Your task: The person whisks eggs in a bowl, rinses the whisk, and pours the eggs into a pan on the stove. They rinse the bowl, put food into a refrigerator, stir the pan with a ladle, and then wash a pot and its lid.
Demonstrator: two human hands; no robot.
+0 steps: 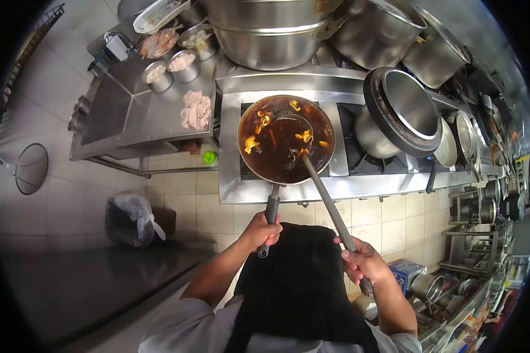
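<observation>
My left hand [261, 232] is closed around the dark handle of a wide frying pan [272, 207] on the stove. Dark brown liquid [268, 156] fills the pan, with several yellow-orange pieces [251, 144] floating in it. In my right hand [365, 262] is the long grey handle of a ladle [328, 205], gripped near its end. The ladle slants up and left into the pan. Its round bowl lies in the liquid, mostly covered, with a yellow-orange piece over it.
On the left, a steel counter [109, 126] bears pale raw meat [195, 110] and several metal containers [184, 66]. Large steel pots [271, 44] stand behind the pan. Another pot [374, 132] sits on the right burner. A bagged bin [132, 219] is on the floor at left.
</observation>
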